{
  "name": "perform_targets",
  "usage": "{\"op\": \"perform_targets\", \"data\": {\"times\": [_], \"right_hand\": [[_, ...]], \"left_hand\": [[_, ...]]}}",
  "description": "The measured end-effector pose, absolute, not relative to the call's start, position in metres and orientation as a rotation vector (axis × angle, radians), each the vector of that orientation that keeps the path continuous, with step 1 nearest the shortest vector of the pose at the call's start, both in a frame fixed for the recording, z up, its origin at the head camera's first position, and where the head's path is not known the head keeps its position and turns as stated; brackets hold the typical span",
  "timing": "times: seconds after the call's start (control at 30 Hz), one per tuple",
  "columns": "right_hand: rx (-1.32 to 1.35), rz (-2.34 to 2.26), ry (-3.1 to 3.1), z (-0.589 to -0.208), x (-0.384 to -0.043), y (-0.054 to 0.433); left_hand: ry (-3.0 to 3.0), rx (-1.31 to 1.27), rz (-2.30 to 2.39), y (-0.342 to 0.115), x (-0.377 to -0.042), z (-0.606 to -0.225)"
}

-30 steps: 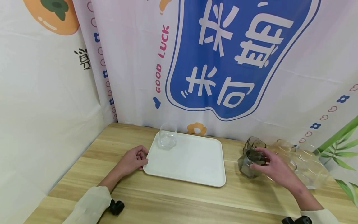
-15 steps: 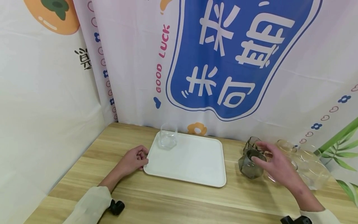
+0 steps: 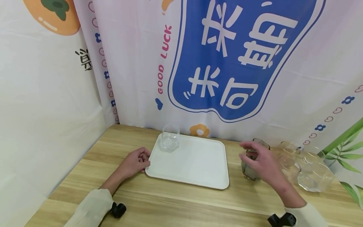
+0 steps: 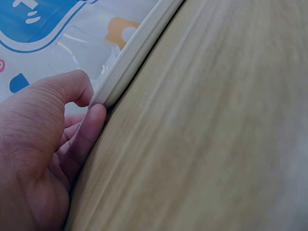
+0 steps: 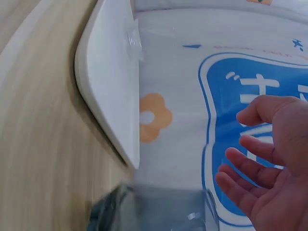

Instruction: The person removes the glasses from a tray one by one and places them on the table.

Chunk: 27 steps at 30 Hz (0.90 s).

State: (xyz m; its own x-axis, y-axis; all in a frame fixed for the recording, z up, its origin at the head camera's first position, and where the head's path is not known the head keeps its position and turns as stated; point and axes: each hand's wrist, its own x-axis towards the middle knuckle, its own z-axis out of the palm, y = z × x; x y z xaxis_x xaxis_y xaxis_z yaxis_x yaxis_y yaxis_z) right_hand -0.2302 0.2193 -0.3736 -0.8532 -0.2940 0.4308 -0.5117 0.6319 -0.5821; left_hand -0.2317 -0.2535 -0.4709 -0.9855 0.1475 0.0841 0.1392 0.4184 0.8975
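Observation:
My left hand [image 3: 134,164] pinches the near left edge of the white tray [image 3: 195,164] between thumb and fingers, as the left wrist view shows at the rim [image 4: 127,57]. A clear glass [image 3: 170,144] stands upright in the tray's far left corner. Over the smoky grey glasses to the right of the tray hovers my right hand [image 3: 263,165], its fingers spread and holding nothing. It partly hides the front grey glass [image 3: 249,174] and the back grey glass [image 3: 263,143]. In the right wrist view a grey glass [image 5: 168,209] sits below the open fingers.
Amber-tinted glasses [image 3: 290,165] stand to the right of the grey ones. Clear glasses [image 3: 312,183] are beyond them at the right. A printed curtain [image 3: 136,63] hangs behind the wooden table [image 3: 158,201]. Green leaves [image 3: 347,151] show at the right edge.
My right hand has let go of the front grey glass, lifted and moved left over it. The left hand and the tray have stayed put.

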Motion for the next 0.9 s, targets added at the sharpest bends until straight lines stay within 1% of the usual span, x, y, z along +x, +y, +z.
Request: {"op": "perform_targets", "data": {"times": [0.3, 0.43, 0.9], "right_hand": [[0.705, 1.297, -2.547, -0.390, -0.247, 0.179], [0.688, 1.367, -2.556, -0.395, -0.253, 0.161], [0.676, 1.496, -2.562, -0.409, -0.263, 0.103]], "left_hand": [[2.648, 0.272, 1.650, -0.253, -0.231, -0.471], [2.652, 0.269, 1.651, -0.254, -0.232, -0.471], [2.656, 0.265, 1.644, -0.254, -0.232, -0.471]]}}
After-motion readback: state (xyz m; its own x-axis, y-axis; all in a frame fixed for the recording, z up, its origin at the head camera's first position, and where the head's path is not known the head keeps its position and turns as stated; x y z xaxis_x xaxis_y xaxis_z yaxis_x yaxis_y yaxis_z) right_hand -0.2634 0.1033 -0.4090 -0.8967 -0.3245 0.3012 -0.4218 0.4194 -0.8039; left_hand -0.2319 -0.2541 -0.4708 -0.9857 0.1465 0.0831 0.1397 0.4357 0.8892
